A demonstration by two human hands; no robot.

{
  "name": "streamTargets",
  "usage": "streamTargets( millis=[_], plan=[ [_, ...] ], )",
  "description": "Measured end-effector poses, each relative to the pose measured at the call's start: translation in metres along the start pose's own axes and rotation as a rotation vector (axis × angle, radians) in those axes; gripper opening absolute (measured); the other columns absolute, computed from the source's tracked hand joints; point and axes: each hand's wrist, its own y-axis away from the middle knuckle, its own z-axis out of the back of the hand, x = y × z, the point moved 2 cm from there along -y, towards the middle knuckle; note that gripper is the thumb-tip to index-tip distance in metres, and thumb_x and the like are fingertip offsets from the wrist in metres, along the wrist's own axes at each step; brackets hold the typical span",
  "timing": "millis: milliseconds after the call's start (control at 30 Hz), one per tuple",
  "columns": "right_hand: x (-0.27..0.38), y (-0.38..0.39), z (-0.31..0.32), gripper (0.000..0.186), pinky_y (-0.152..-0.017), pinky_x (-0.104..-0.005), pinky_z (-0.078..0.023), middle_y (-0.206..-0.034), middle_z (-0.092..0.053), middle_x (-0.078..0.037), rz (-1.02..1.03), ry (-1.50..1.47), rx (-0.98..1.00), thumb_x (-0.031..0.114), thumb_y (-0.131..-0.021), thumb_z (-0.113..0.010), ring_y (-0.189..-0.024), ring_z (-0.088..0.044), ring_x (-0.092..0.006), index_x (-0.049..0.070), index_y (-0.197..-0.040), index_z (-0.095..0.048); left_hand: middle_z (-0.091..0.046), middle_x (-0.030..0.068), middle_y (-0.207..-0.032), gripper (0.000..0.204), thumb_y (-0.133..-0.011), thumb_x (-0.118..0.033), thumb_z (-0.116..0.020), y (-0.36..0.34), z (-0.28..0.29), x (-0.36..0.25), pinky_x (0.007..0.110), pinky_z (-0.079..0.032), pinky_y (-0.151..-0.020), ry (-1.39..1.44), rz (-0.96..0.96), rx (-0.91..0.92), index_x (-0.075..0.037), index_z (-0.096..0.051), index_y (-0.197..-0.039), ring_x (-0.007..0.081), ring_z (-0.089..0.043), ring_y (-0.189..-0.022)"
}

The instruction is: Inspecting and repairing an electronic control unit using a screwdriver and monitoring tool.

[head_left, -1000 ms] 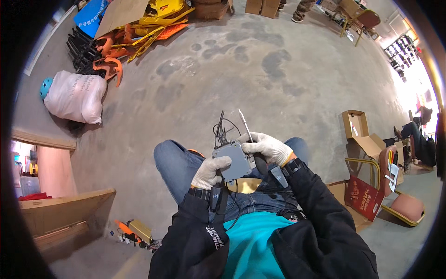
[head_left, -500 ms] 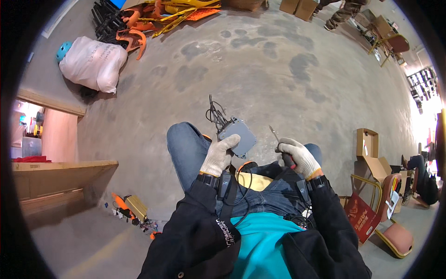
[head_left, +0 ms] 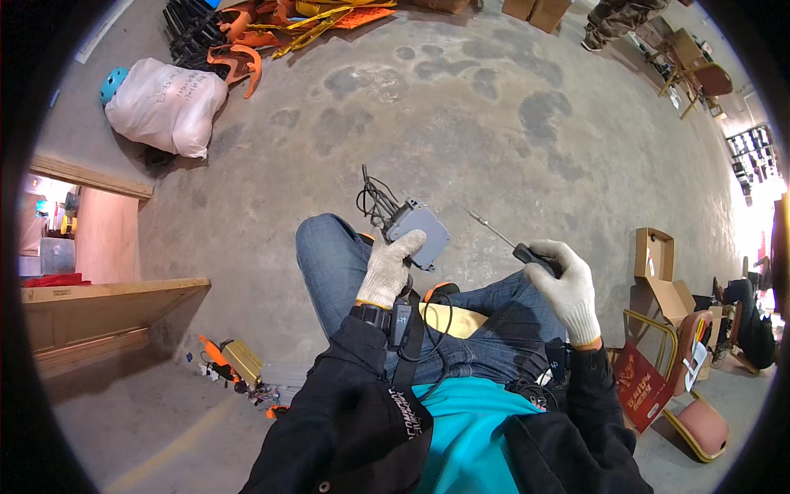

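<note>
My left hand [head_left: 389, 267], in a white knit glove, grips a small grey box-shaped device [head_left: 421, 231] with black wires [head_left: 374, 198] sticking out of its far end, held above my jeans-clad left knee [head_left: 329, 247]. My right hand [head_left: 564, 284], also gloved, holds a screwdriver [head_left: 504, 239] by its black handle; the thin metal shaft points up and left toward the device without touching it. The two hands are apart. I am seated, with a yellow object [head_left: 448, 319] on my lap.
Concrete floor all around. A white sack [head_left: 164, 107] and a blue helmet [head_left: 113, 82] lie far left, orange and yellow gear [head_left: 288, 20] at the top. Open cardboard boxes [head_left: 658, 263], a red bag [head_left: 638, 383] and chairs [head_left: 699, 420] stand right. Wooden benches [head_left: 90, 296] and small orange tools [head_left: 226, 358] are left.
My right hand has drawn away from the device to the right, taking the screwdriver with it. The left hand keeps hold of the grey device. My view tilted slightly.
</note>
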Motion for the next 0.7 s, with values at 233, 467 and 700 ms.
streamTargets(
  millis=[233,467,700],
  plan=[
    [0.011,0.014,0.005,0.041,-0.1,-0.033,-0.053,-0.116,-0.075,-0.012,0.315,0.129,0.0,0.009,-0.084,-0.079,-0.108,-0.071,-0.0214,-0.001,-0.123,-0.07,-0.073,0.0113,-0.124,0.053,-0.091,-0.004,-0.079,0.0,0.002,0.002,0.037,-0.056,-0.102,-0.076,0.002,-0.001,0.001,-0.063,-0.142,0.0221,-0.07,-0.113],
    [0.006,0.016,-0.004,0.04,-0.099,-0.0336,-0.054,-0.12,-0.072,-0.014,0.236,0.006,-0.075,0.007,-0.085,-0.079,-0.109,-0.071,-0.023,0.0,-0.123,-0.069,-0.068,0.014,-0.129,0.067,-0.086,0.002,-0.081,-0.008,0.008,0.011,0.04,-0.056,-0.104,-0.007,0.021,-0.022,0.003,-0.052,-0.147,0.0261,-0.068,-0.118],
    [0.006,0.016,-0.011,0.04,-0.1,-0.0346,-0.054,-0.122,-0.071,-0.016,0.35,0.07,-0.062,0.007,-0.087,-0.08,-0.112,-0.071,-0.0255,0.0,-0.124,-0.068,-0.065,0.017,-0.13,0.073,-0.084,0.004,-0.081,-0.009,0.01,0.013,0.04,-0.058,-0.102,-0.032,0.043,-0.028,0.001,-0.045,-0.148,0.0278,-0.067,-0.119]
  ],
)
